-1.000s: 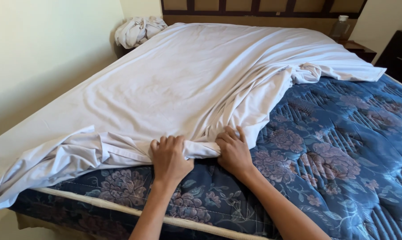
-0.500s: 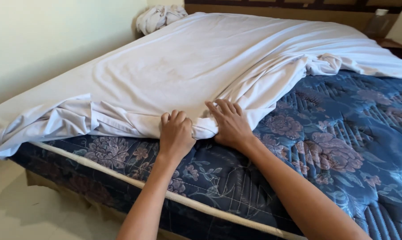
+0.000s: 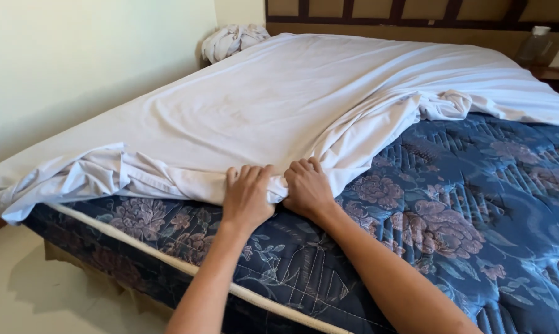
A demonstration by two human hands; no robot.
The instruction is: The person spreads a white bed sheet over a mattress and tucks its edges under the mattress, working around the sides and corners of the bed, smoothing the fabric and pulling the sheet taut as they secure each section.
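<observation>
White sheet (image 3: 304, 105), spread over most of a blue floral mattress (image 3: 465, 229), its bunched near edge pinched by curled fingers of left hand (image 3: 247, 196) and right hand (image 3: 307, 188), side by side, gathering slack.

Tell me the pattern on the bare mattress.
Dark blue mattress with a pinkish floral print, shown in the head view.

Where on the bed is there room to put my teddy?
The bare blue flowered mattress, right of both hands and below the bunched sheet edge, is free. It is crowded where the left hand and right hand press the crumpled edge.
</observation>
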